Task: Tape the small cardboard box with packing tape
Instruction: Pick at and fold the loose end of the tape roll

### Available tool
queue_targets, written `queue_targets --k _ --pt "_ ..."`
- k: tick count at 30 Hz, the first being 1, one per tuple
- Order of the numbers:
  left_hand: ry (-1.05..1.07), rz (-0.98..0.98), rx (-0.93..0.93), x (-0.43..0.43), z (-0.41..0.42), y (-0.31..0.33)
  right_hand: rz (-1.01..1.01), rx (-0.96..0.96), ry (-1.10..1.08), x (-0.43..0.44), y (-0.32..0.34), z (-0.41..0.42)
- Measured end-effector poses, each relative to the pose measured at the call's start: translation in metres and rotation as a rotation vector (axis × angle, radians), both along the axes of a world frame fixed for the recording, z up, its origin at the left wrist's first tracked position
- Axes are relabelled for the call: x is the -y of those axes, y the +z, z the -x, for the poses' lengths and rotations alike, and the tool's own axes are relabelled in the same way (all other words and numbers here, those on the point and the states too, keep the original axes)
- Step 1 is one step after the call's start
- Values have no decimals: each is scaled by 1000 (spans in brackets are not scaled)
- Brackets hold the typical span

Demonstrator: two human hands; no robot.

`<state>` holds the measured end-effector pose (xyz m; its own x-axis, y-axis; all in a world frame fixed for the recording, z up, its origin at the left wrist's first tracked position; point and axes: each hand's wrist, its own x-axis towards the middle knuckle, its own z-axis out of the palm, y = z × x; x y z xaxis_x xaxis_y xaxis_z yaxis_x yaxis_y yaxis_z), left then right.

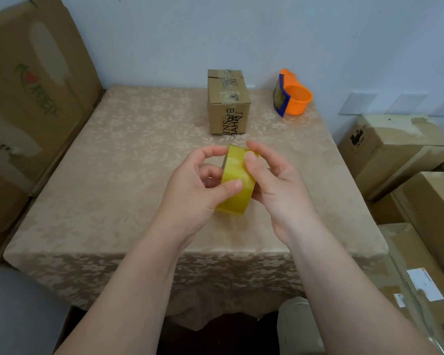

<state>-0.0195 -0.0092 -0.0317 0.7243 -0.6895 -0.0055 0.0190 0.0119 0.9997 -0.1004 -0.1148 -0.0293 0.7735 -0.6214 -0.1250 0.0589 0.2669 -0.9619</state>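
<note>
A yellow roll of packing tape [237, 181] is held above the middle of the table between both hands. My left hand [195, 190] grips its left side, thumb pressed on the outer band. My right hand [272, 180] holds the right side, with its thumb resting on top of the roll. The small cardboard box [227, 103], printed with black letters and bearing old tape strips, stands closed at the far side of the table, well beyond the hands and untouched.
An orange tape dispenser with a blue blade guard [291, 94] lies right of the box. The table wears a beige floral cloth [113, 162]. Large cardboard cartons stand at the left [28, 98] and are stacked at the right [405, 160].
</note>
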Motion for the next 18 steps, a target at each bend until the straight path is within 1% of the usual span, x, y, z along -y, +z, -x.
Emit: queue_targets --k 2,4,6,9,12,13,15,16,18 --pt "29 -33 70 2 3 -3 -40 21 -36 0 -2 0" --pt "65 -97 186 3 7 -7 -136 51 -81 1 -5 -1" --pt "56 -180 282 5 11 -13 -229 68 -130 6 -9 -1" --pt "-34 -213 299 8 9 -19 -296 74 -194 17 -10 -3" --pt "-87 -150 253 16 6 -21 -258 17 -199 28 -11 -6" --pt "-79 -124 247 20 5 -21 -224 -22 -190 33 -11 -7" --pt "-49 -104 261 28 5 -21 -86 -142 -188 44 -14 -7" --pt "-33 -109 277 32 5 -22 32 -234 -202 50 -17 -6" --pt "1 -139 335 37 3 -23 404 -478 -211 66 -25 0"
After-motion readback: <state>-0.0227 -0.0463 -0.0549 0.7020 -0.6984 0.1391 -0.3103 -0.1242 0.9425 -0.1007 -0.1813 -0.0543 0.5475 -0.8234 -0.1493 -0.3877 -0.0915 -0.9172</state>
